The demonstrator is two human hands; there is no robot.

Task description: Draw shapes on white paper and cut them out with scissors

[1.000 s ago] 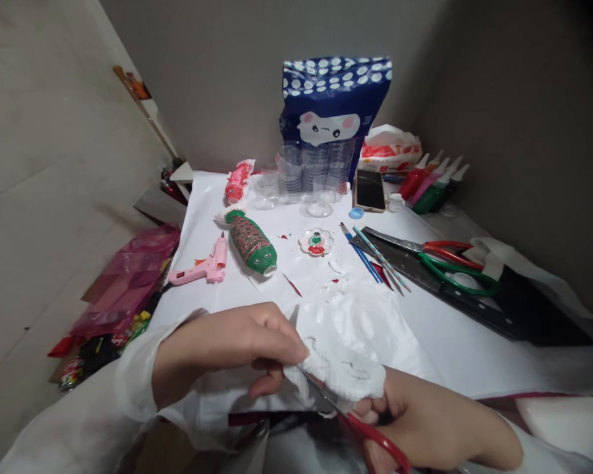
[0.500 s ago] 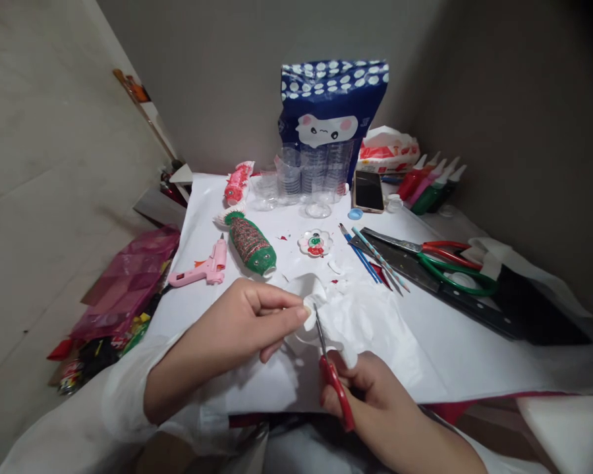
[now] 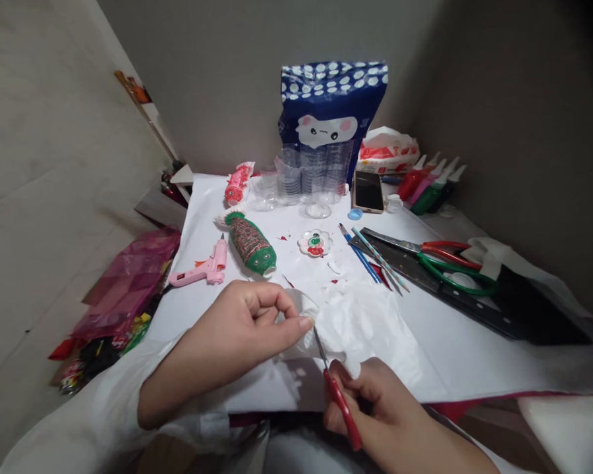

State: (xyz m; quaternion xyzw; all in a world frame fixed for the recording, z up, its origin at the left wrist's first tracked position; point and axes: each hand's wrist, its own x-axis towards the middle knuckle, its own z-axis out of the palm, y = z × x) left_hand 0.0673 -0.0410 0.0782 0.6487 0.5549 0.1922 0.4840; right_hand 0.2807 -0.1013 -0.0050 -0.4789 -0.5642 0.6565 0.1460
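My left hand (image 3: 250, 329) pinches a thin white sheet (image 3: 306, 336) between thumb and index finger. My right hand (image 3: 370, 401) is wrapped round the red-handled scissors (image 3: 342, 408). Their narrow blades point up and away, with the tips right at the edge of the white sheet beside my left thumb. How far apart the blades are, I cannot make out. A crumpled translucent white sheet (image 3: 375, 322) spreads under and behind the hands. Beyond my left hand lies a green fish figure (image 3: 252, 243) with a red-and-green striped body, next to a pink glue gun (image 3: 207, 266).
Farther back are a red fish figure (image 3: 238, 184), stacked clear cups (image 3: 313, 174), a blue bag (image 3: 333, 99) and a phone (image 3: 368, 192). A flower-shaped paint palette (image 3: 315, 243) lies mid-table. To the right are paintbrushes (image 3: 360, 253), large shears (image 3: 425, 250) and paint bottles (image 3: 432, 187).
The scissors and my right hand have shifted slightly down and toward me. The left fingers have curled more, and the loop of white sheet above them has dropped.
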